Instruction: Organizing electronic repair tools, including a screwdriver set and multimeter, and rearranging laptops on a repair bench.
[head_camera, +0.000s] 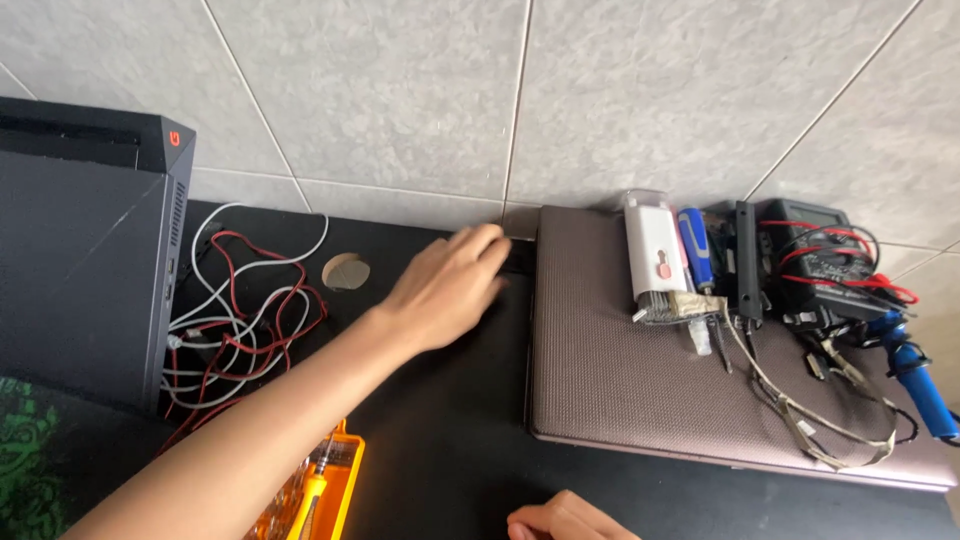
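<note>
At six o'clock the right hand (565, 520) peeks in at the picture's edge, knuckles resting on the black tabletop (440, 420); whether its grip is apart or together I cannot tell. At seven o'clock sits an orange screwdriver case (318, 492). The left hand (450, 285) reaches toward twelve o'clock, fingers loosely apart, clamped on nothing, tips at the back left corner of the closed brown laptop (620, 370). Red and white wires (240, 320) lie at nine o'clock beside a black tower (80, 260). Tools and a multimeter (815, 255) crowd the laptop's far end at two o'clock.
</note>
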